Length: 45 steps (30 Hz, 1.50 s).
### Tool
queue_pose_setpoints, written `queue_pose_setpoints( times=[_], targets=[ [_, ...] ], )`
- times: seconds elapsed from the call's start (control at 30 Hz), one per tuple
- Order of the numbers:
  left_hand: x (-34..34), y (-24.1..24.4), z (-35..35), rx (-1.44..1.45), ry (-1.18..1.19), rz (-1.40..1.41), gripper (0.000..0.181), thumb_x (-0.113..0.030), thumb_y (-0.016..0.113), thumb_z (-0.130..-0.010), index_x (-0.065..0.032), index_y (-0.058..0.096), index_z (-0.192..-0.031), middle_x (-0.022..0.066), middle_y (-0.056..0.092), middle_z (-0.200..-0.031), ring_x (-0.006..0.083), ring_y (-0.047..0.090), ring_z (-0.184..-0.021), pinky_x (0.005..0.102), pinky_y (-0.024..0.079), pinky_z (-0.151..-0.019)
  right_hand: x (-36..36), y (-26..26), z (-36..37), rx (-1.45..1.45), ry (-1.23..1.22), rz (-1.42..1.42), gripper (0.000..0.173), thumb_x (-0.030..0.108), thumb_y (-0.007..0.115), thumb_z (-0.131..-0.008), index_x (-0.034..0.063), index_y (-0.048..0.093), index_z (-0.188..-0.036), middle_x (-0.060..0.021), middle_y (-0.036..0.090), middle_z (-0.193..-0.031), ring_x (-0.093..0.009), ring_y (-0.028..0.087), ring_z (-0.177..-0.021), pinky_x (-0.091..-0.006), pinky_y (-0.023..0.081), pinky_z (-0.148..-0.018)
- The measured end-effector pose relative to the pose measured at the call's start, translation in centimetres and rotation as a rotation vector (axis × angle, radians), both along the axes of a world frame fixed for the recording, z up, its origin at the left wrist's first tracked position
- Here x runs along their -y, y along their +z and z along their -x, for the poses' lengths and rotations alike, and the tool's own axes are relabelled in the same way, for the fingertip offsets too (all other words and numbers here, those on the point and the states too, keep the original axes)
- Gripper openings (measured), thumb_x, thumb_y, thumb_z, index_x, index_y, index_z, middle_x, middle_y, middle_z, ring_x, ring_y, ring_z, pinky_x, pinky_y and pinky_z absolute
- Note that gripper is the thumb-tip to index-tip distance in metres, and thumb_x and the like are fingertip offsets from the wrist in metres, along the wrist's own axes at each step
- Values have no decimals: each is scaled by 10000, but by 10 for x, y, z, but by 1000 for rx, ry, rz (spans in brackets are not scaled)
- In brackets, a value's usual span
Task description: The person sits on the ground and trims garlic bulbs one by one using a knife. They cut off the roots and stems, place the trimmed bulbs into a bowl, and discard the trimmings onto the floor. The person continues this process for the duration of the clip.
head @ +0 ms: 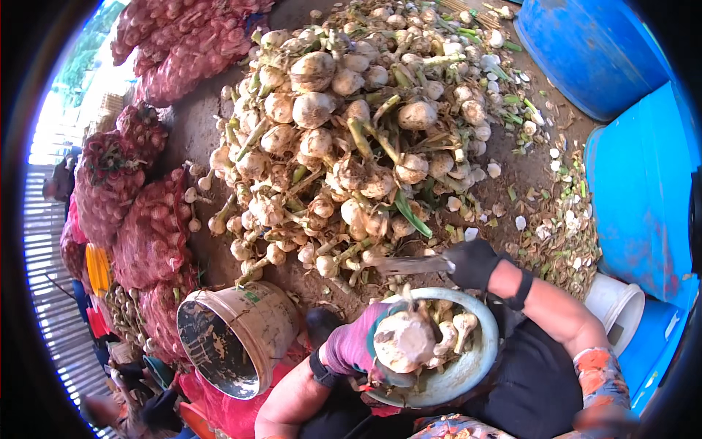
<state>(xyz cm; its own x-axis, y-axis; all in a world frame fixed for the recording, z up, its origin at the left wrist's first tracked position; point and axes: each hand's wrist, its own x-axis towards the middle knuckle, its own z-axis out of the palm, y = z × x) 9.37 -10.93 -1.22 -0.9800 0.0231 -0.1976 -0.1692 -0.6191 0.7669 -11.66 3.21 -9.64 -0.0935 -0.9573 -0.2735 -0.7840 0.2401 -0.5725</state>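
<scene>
My left hand (356, 343), in a pink and teal glove, is closed around a large garlic bulb (403, 341) whose pale, flat cut face points up towards me. Beneath it a pale blue basin (485, 335) rests at my lap with several smaller garlic bulbs (465, 324) inside. My right hand (473, 264), gloved in black, grips a knife; its broad blade (411, 265) is blurred and extends left, above the basin's far rim and apart from the bulb. Beyond the blade lies a big heap of garlic (334, 159) with stalks and roots still on many bulbs.
A worn bucket (263, 335) lies on its side at my left, near red mesh sacks of garlic (151, 236). Blue plastic barrels (636, 192) and a white bucket (617, 313) line the right. Trimmings (565, 241) litter the floor there. Another person (131, 400) is at the lower left.
</scene>
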Motion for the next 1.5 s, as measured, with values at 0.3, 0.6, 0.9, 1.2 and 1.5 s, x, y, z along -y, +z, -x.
queue_pose_setpoints(
  times=[0.3, 0.6, 0.9, 1.2, 1.5],
  targets=[
    [22, -27, -2, 43, 126, 475, 665, -300, 854, -535, -29, 568, -1071, 59, 626, -999, 149, 585, -904, 304, 450, -843, 21, 63, -12, 315, -105, 391, 128, 156, 637, -659, 63, 549, -670, -142, 554, -619, -336, 575, -573, -399, 452, -502],
    [4, -32, -14, 99, 151, 325, 508, -362, 736, -670, -5, 590, -1000, 73, 623, -941, 175, 598, -823, 330, 494, -717, 22, 50, -10, 163, 126, 262, 145, 202, 642, -630, 98, 580, -711, -116, 576, -653, -310, 594, -602, -405, 473, -552],
    [24, -6, 17, -11, 713, -591, 737, -635, 427, -794, -19, 422, -1198, 106, 553, -924, 248, 514, -885, 420, 403, -820, 16, 62, -28, 844, 37, 106, 138, 150, 692, -654, 57, 605, -708, -100, 586, -619, -233, 596, -561, -329, 472, -551],
    [11, -20, 1, 164, 732, -606, 554, -551, 470, -817, -63, 567, -1059, 168, 532, -1165, 354, 481, -1115, 543, 377, -926, 24, 51, -23, 679, -239, 206, 212, 161, 715, -648, 27, 578, -739, -103, 544, -578, -177, 539, -511, -326, 435, -500],
    [12, -46, -13, -27, 104, 371, 249, -45, 552, -756, 32, 564, -992, 135, 626, -876, 213, 620, -764, 310, 486, -697, 26, 48, -4, 418, -107, 262, 186, 159, 652, -645, 24, 523, -642, -134, 529, -576, -326, 560, -545, -375, 448, -511]
  ],
)
